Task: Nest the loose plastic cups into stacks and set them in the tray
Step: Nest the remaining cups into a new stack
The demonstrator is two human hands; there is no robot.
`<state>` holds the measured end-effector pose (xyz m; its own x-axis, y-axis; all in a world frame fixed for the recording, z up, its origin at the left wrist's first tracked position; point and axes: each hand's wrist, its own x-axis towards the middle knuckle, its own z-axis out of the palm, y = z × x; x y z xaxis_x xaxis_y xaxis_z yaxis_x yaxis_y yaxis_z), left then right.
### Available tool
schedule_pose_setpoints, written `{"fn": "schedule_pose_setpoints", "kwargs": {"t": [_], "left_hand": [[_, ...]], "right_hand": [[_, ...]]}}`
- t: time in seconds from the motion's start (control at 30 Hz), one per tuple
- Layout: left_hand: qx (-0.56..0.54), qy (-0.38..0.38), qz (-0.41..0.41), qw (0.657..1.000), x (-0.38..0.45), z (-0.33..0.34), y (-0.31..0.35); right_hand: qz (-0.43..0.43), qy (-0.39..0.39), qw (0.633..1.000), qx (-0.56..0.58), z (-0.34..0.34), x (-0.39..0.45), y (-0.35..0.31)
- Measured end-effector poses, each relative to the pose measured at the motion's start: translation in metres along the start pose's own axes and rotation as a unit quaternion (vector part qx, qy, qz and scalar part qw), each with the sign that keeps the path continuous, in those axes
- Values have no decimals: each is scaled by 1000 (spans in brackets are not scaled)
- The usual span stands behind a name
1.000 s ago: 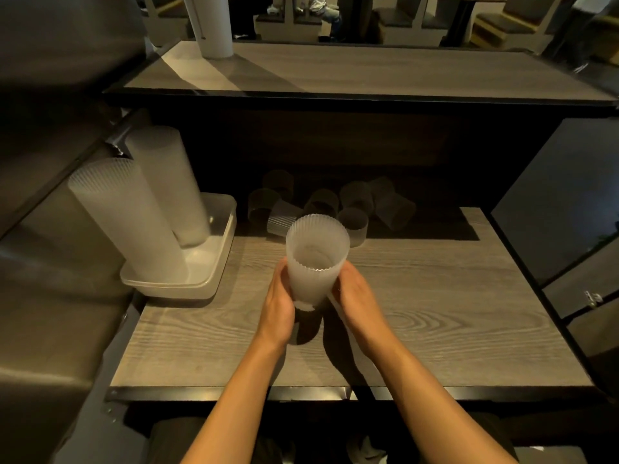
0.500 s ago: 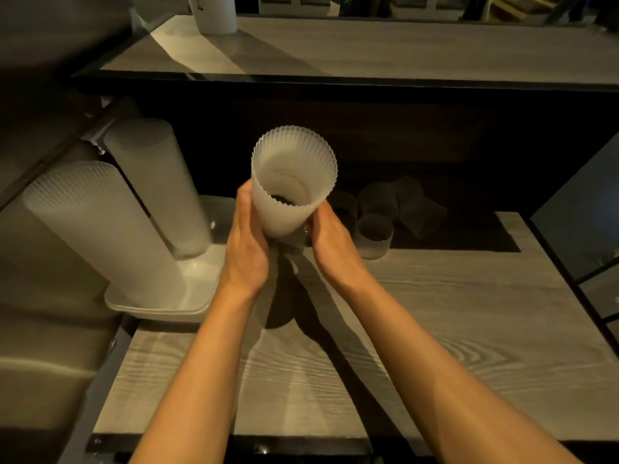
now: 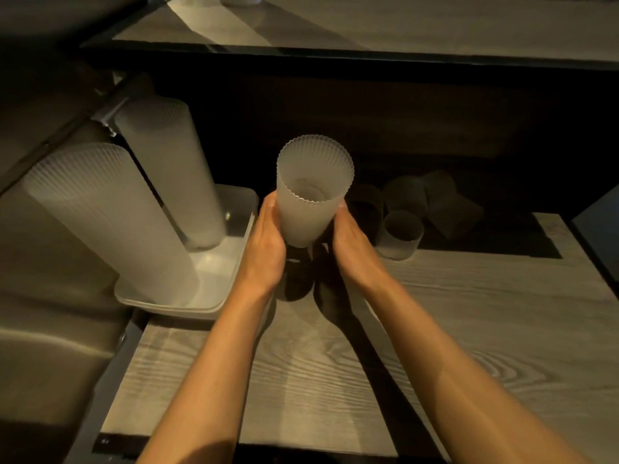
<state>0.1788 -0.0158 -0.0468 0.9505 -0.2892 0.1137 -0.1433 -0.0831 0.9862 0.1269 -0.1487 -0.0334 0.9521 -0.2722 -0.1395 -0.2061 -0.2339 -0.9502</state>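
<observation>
A short stack of ribbed frosted plastic cups (image 3: 310,202) stands upright between my hands, mouth up, just above the wooden table. My left hand (image 3: 266,249) grips its left side and my right hand (image 3: 351,249) its right side. Left of them a white tray (image 3: 231,272) holds two tall nested stacks, a near stack (image 3: 107,222) and a far stack (image 3: 170,169), both leaning left. Several loose cups lie in shadow at the back; one upright loose cup (image 3: 400,234) stands just right of my right hand.
A wooden table (image 3: 469,329) spreads under my arms. A dark raised counter (image 3: 368,38) runs along the back above the shadowed recess. A metal surface (image 3: 50,329) borders the table on the left, a dark panel on the right.
Both hands carried the cup stack forward from the table's middle, lifted it high, and now hold it lower near the tray and the loose cups.
</observation>
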Motion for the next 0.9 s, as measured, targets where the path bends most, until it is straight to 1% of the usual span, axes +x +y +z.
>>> {"fn": "schedule_pose_setpoints", "kwargs": {"t": [0.1,0.2,0.27,0.5,0.63,0.77,0.9], "left_hand": [[-34,-32,-29,999,1,9,-4],[-33,-63,-74,995,0,20,0],[-13,-80,-95,992,-1,25,-1],[59,-119,-115,985,12,26,-9],[67,-134,-124,981,24,22,-21],[71,-128,-110,983,22,21,-15],[35,-137,-104,984,5,20,-1]], "right_hand": [[34,14,998,59,-5,4,2],[55,45,992,102,-11,10,6],[57,53,989,124,-14,12,8],[72,49,980,178,-20,12,11],[81,35,973,213,-21,18,12],[88,35,975,199,-23,24,13],[85,37,981,171,-20,18,10]]}}
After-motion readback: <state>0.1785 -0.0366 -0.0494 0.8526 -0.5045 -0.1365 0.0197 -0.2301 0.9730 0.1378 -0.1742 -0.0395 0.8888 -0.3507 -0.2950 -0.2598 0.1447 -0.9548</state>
